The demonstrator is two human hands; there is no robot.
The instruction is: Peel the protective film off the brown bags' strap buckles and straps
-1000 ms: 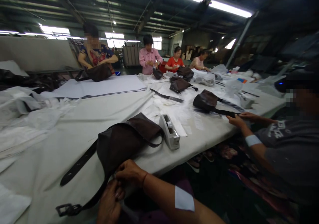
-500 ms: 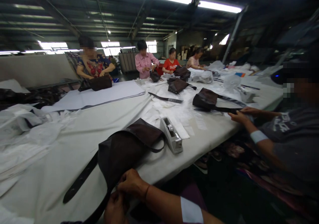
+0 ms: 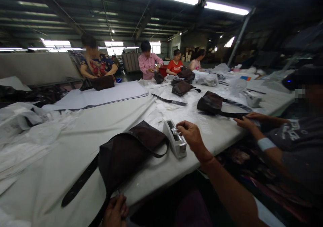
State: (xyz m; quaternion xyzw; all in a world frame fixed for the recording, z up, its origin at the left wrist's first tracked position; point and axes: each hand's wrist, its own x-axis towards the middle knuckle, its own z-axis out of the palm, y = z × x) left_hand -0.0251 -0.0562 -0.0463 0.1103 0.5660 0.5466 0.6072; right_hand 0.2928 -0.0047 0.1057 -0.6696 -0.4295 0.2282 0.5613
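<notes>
A dark brown leather bag (image 3: 128,153) with a long strap (image 3: 78,183) lies on the white-covered table (image 3: 50,173) in front of me. My left hand (image 3: 115,212) sits at the table's near edge, fingers curled round the bag's lower strap. My right hand (image 3: 189,134) has reached out to the grey tape dispenser (image 3: 175,143) just right of the bag; its fingers pinch at the roll on top.
A person in a grey shirt (image 3: 295,146) works on another dark bag (image 3: 210,103) at my right, hands on its strap. Several people stand at the table's far side with more bags. White paper and plastic wrapping (image 3: 22,129) are piled at the left.
My right hand left the bag's strap near my left hand and moved up and right to the tape dispenser. The left hand stays on the strap.
</notes>
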